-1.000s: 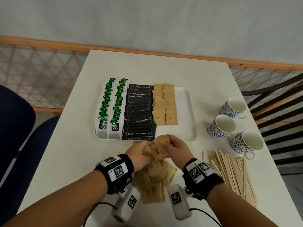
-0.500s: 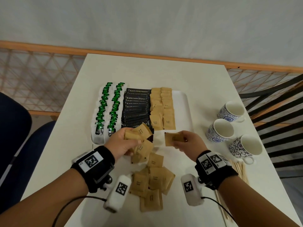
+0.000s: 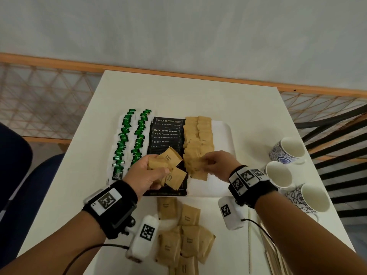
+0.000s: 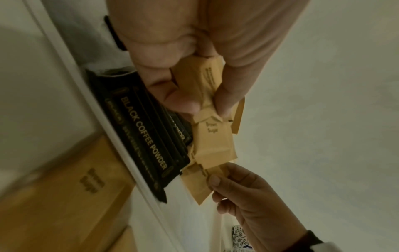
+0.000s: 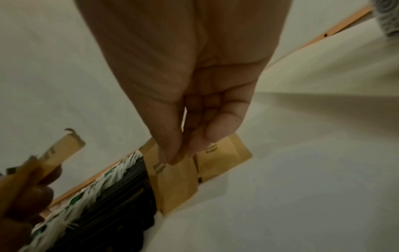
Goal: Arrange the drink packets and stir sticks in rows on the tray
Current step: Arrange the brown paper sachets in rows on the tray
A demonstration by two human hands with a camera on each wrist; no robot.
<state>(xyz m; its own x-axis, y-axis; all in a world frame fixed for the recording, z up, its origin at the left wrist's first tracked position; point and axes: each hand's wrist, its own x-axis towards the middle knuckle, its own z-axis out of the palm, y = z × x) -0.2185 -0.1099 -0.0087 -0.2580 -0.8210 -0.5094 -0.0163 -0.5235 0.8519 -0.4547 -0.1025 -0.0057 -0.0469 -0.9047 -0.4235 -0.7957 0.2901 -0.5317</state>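
Observation:
A white tray [image 3: 222, 135] holds rows of green tea packets [image 3: 124, 139], black coffee powder sticks [image 3: 166, 132] and brown sugar packets [image 3: 198, 135]. My left hand [image 3: 151, 171] hovers over the tray's near edge and grips a bunch of brown sugar packets [image 4: 207, 95]. My right hand [image 3: 214, 165] pinches one brown sugar packet [image 5: 175, 180] at the near end of the brown rows, low over the tray. Loose brown sugar packets [image 3: 184, 241] lie on the table before the tray. Wooden stir sticks [image 3: 272, 253] lie at the near right.
Three blue-patterned white cups [image 3: 286, 153] stand right of the tray. The white table [image 3: 188, 92] ends at a wooden rail and lattice behind. A dark blue chair [image 3: 15, 167] is at the left.
Both hands rose from the loose pile to the tray. The right hand carried one brown packet leftward and down onto the near end of the brown rows; the left kept its bunch.

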